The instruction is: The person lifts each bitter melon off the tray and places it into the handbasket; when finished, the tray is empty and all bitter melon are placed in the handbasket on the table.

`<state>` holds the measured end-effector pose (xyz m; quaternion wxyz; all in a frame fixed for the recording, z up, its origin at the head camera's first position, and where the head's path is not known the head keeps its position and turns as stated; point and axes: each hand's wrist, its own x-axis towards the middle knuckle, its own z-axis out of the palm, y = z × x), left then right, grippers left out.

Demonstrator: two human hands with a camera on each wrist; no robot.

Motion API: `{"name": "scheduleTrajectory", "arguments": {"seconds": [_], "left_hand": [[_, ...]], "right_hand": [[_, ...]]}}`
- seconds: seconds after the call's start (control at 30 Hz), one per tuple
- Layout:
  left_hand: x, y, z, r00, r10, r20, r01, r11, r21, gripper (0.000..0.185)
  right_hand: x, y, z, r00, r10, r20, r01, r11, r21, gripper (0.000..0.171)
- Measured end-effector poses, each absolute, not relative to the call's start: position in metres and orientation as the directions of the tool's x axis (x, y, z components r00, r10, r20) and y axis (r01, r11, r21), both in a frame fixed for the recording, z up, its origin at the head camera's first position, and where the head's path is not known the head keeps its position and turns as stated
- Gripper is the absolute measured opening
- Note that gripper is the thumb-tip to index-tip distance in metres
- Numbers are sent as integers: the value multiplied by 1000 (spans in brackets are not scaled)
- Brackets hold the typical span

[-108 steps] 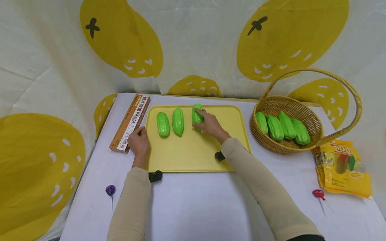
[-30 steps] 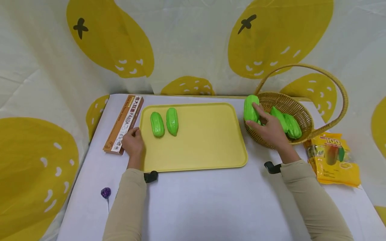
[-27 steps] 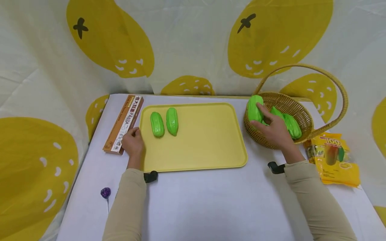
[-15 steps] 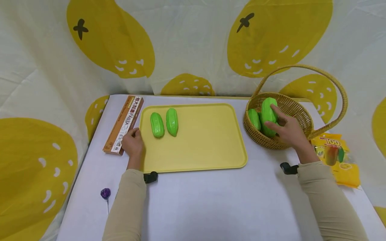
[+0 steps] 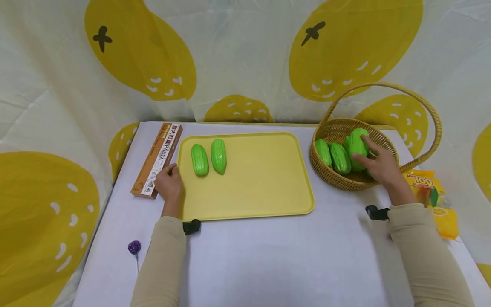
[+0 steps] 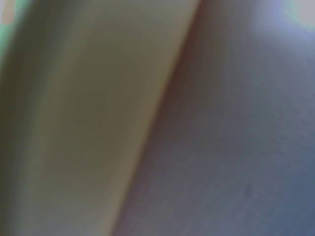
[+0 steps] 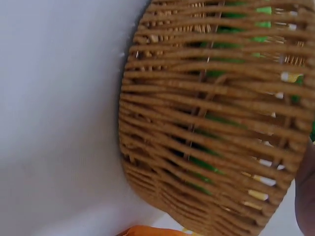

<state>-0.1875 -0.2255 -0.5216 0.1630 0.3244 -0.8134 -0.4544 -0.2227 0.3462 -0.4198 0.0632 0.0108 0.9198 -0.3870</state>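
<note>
- One green gourd (image 5: 357,144) sits in our right hand (image 5: 380,164), fingers curled over its top and thumb under its near side, so the gourd lies just left of the palm, inside the wicker basket (image 5: 347,181).
- Two more green gourds (image 5: 334,155) lie side by side in the basket, just left of the one we hold; it rests against the nearer of them.
- Through the right wrist view we see the basket's woven wall (image 7: 206,137) close up, with green showing between the strands.
- Our left hand (image 5: 168,184) rests on the table with fingers loosely curled at the left rim of the yellow tray (image 5: 264,187), gripping nothing that we can see, and touches the pasta box (image 5: 157,158) beside it.
- Two gourds (image 5: 209,157) lie together on the tray's far left part.
- A yellow snack bag (image 5: 441,204) lies right of the basket, and a purple lollipop (image 5: 134,248) lies near our left sleeve.
</note>
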Motion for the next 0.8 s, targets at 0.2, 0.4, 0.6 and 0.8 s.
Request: {"name": "scheduleTrajectory", "arguments": {"seconds": [0.2, 0.4, 0.6, 0.8], "left_hand": [[-188, -225, -520, -742, -670, -36, -382, 378, 843, 30], [-188, -225, -520, -737, -674, -39, -391, 379, 839, 30], [-187, -224, -520, -738, -674, -42, -385, 369, 846, 30], [-187, -225, -520, -738, -675, -24, -369, 373, 852, 29]], "right_hand": [[-225, 354, -421, -990, 32, -135, 118, 706, -698, 77], [-226, 357, -423, -989, 82, -127, 148, 701, -697, 74], [-226, 358, -424, -986, 70, -150, 156, 692, -705, 73], [-225, 359, -427, -984, 39, -172, 155, 661, -734, 74]]}}
